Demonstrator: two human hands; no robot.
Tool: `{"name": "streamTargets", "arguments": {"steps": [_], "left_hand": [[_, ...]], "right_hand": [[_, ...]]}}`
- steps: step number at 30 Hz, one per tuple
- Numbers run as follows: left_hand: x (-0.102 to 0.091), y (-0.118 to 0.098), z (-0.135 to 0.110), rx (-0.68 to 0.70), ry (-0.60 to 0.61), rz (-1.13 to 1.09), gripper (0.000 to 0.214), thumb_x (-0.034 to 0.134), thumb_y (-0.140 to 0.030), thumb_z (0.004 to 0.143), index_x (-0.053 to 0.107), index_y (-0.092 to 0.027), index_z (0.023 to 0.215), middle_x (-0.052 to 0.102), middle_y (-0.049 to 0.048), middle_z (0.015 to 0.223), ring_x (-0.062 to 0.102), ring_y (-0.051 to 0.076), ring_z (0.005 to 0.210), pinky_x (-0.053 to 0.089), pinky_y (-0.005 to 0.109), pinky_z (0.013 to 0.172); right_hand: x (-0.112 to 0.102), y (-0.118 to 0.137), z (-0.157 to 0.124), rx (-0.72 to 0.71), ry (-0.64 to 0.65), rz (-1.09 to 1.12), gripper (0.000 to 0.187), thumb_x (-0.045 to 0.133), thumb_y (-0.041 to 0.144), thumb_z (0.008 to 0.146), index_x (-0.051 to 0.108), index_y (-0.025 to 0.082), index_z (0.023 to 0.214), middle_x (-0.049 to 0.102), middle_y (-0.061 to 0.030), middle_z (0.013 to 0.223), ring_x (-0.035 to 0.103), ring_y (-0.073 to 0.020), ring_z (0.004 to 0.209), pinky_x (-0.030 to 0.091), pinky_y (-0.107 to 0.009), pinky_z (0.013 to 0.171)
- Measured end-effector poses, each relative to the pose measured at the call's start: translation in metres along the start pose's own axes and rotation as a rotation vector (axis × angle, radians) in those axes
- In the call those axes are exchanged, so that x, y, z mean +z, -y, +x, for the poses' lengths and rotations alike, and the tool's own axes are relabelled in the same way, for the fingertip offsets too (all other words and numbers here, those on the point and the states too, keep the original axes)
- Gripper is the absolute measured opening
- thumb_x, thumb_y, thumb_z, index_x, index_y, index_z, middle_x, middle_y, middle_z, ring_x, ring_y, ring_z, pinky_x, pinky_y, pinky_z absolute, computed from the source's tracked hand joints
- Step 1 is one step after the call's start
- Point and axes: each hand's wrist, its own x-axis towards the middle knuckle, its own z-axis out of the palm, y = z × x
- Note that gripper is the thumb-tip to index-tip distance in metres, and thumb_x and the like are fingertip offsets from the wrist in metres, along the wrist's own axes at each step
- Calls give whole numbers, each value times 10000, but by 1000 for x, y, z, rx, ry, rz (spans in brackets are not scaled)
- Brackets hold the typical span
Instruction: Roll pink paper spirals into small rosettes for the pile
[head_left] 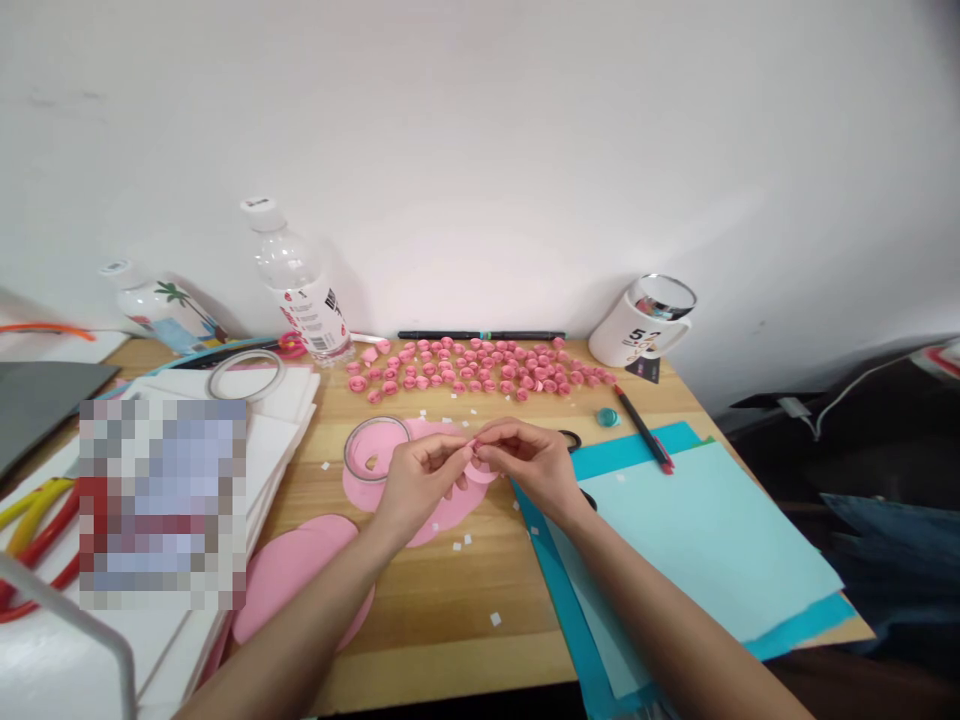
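My left hand (431, 474) and my right hand (526, 458) meet over the middle of the table, fingertips pinched together. Between them is a strip of pink paper (482, 474), partly hidden by the fingers. Under the hands lie pink paper circles (442, 518), with a roll of tape (347, 452) resting on them beside my left hand. Behind the hands, many small rolled pink paper roses (490, 386) are spread toward the wall. Black-handled scissors (572, 440) show partly by my right wrist, mostly hidden under it. More pink circles (292, 570) lie below my left forearm.
Light blue paper sheets (705, 540) cover the right side, with a dark pen (643, 428) on their edge. A white mug (634, 325) and a clear bottle (300, 285) stand by the wall. White papers (277, 440) are stacked left. Small white squares (495, 619) dot the wooden table (450, 660).
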Motion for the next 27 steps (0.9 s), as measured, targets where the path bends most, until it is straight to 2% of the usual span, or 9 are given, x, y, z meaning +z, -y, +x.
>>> {"name": "streamTargets", "arguments": {"steps": [6, 12, 17, 27], "left_hand": [[1, 1, 1, -22, 37, -2, 179, 612, -284, 742, 703, -131, 767, 615, 0, 495, 509, 75, 435, 402, 169, 427], [2, 4, 2, -90, 23, -86, 190, 663, -305, 700, 708, -126, 744, 641, 20, 535, 505, 81, 440, 400, 190, 437], [3, 5, 2, -132, 22, -144, 204, 687, -320, 669, 690, -117, 654, 629, 27, 520, 497, 86, 449, 380, 201, 442], [2, 11, 3, -153, 34, -178, 168, 687, -277, 670, 692, -110, 695, 633, 24, 529, 518, 85, 472, 372, 197, 457]], "right_hand": [[-3, -4, 0, -2, 8, -26, 180, 778, 257, 600, 647, 188, 702, 625, -19, 734, 592, -142, 684, 503, -274, 630], [-2, -5, -1, 62, 32, -77, 269, 787, 295, 579, 592, 187, 730, 613, -6, 735, 583, -132, 674, 493, -250, 597], [-1, -6, -2, 52, 54, -137, 268, 774, 324, 595, 587, 189, 731, 601, -10, 747, 580, -138, 690, 501, -271, 626], [-2, -8, -2, -22, 59, -214, 234, 761, 319, 621, 595, 182, 712, 582, -12, 747, 566, -138, 665, 489, -283, 626]]}}
